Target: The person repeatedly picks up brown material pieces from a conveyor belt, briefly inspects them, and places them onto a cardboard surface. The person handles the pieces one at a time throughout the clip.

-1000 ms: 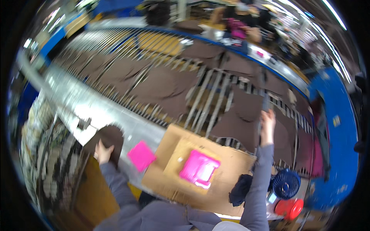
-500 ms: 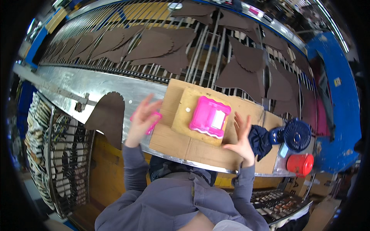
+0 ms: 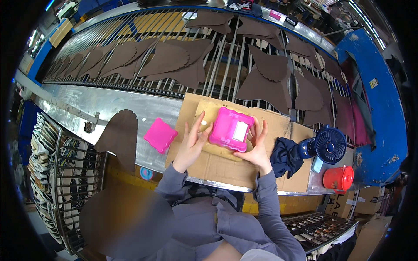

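Observation:
A bright pink plastic box (image 3: 224, 127) with wavy edges and a white patch on its face sits over a tan board (image 3: 204, 108), on a flattened cardboard sheet (image 3: 222, 172). My right hand (image 3: 257, 150) is around the box's right side, thumb at its near edge. To the left of the box is my left hand (image 3: 193, 142), fingers apart and stretched, its thumb close to the box's edge. Farther left, a flat pink wavy-edged square (image 3: 160, 135) lies on the metal tabletop. A brown scalloped piece (image 3: 119, 137) overhangs the table edge.
Brown cut pieces (image 3: 167, 61) lie on a barred rack beyond the table. To the right are a dark cloth (image 3: 285, 156), a navy fan (image 3: 329, 144) and a red lidded tub (image 3: 338, 178). A wire rack of shoe-sole shapes (image 3: 80, 174) stands left. A blurred round shape (image 3: 126, 222) appears lower left.
My left hand has let go of the flat pink square on the metal top and moved right toward the box. My right hand has moved in against the box's side.

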{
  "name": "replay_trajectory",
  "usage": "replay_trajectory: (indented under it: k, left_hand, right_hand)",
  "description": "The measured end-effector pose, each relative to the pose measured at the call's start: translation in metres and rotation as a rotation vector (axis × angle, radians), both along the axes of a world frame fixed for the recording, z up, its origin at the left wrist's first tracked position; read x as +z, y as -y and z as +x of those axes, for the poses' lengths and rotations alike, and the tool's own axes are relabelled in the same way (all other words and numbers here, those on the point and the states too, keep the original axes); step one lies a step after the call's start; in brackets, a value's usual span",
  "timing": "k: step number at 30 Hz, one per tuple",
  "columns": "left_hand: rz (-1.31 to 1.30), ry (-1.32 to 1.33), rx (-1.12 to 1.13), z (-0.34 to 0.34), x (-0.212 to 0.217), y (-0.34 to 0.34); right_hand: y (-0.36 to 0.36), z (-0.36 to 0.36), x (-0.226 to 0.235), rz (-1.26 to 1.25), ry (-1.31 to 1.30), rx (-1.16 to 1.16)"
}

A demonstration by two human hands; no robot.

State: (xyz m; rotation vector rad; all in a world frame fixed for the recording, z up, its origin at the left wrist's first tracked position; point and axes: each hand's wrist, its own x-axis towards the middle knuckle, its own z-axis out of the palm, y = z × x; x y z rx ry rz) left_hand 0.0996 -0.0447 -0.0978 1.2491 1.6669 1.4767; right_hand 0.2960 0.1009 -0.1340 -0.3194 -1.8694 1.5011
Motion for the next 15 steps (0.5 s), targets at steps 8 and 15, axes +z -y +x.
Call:
replay_trajectory:
  k: [8, 15]
  left_hand:
    - [-0.013, 0.054, -0.032, -0.004, 0.0, 0.0]
    - [-0.018, -0.079, 0.101, -0.022, 0.009, 0.014]
  right_hand:
    - [-0.006, 0.001, 0.0, 0.03, 0.043, 0.031]
    - [-0.011, 0.013, -0.003, 0.138, 0.141, 0.006]
